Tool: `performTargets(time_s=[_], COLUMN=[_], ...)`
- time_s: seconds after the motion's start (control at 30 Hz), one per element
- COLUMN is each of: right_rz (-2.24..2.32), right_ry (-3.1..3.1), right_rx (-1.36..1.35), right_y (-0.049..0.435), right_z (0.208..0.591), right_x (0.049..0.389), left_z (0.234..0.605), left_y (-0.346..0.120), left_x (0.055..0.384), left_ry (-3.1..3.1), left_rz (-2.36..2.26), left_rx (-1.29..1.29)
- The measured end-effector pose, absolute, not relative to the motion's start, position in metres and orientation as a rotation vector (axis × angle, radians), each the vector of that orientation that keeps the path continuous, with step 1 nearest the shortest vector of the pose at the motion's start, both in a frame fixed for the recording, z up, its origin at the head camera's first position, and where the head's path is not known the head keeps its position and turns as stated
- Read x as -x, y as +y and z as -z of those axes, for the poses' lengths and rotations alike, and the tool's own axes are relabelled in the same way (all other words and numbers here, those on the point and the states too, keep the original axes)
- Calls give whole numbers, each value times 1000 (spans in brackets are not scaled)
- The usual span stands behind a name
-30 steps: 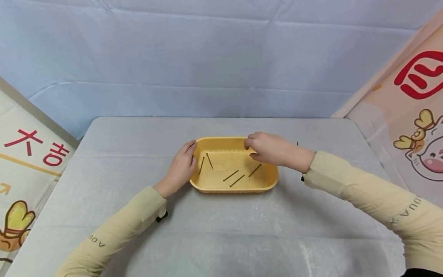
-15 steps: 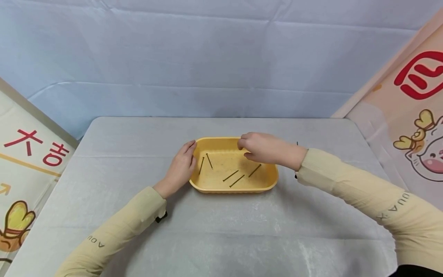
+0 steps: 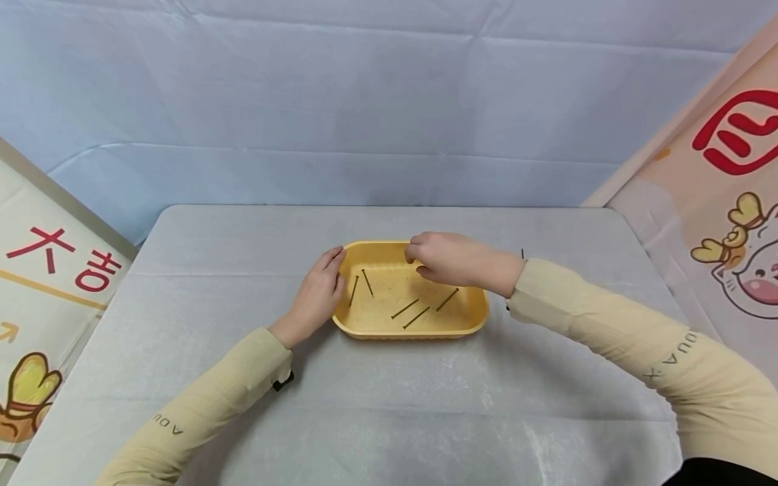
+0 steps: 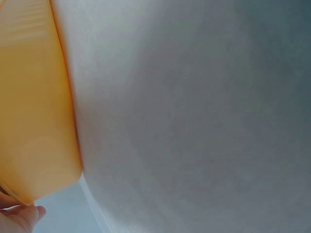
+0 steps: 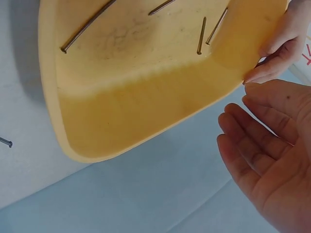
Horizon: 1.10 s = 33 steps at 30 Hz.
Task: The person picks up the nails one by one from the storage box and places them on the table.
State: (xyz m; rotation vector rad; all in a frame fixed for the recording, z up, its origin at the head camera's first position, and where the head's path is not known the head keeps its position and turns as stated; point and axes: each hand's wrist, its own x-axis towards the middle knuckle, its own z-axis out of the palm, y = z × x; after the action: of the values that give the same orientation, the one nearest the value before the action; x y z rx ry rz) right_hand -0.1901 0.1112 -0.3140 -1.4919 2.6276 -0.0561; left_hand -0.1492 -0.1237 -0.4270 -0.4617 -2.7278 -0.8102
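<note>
A yellow plastic tray (image 3: 404, 335) stands on the table, with several long thin nails (image 3: 417, 317) lying spread over its floor. At its left end my left hand (image 3: 313, 290) grips the rim, thumb and fingers on either side of the wall; the left wrist view shows the fingertips at the tray's edge. Over the tray's back right part hovers my right hand (image 3: 454, 260), its fingers loosely bent. From the right wrist view, the palm and fingers (image 5: 243, 162) appear with nothing held. Part of the tray's back rim is hidden behind this hand.
One more nail (image 5: 6, 142) lies on the table outside the tray, to its right, partly hidden behind my right wrist in the head view. The grey-covered table (image 3: 389, 412) meets a pale blue cloth backdrop (image 3: 389, 108). Printed banners (image 3: 741, 202) flank both sides.
My right hand has moved steadily left above the tray's back rim. The left hand, the tray and the nails in it stay where they were.
</note>
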Motion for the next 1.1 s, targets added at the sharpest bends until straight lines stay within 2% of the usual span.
performTargets(time_s=[1.1], right_rz=[41], right_ry=[2600], right_rx=[1554], right_y=[82], right_z=[336], right_x=[204], left_z=[426], left_y=[-124], left_x=[149], left_ry=[-2724], left_rz=[808], left_rx=[462])
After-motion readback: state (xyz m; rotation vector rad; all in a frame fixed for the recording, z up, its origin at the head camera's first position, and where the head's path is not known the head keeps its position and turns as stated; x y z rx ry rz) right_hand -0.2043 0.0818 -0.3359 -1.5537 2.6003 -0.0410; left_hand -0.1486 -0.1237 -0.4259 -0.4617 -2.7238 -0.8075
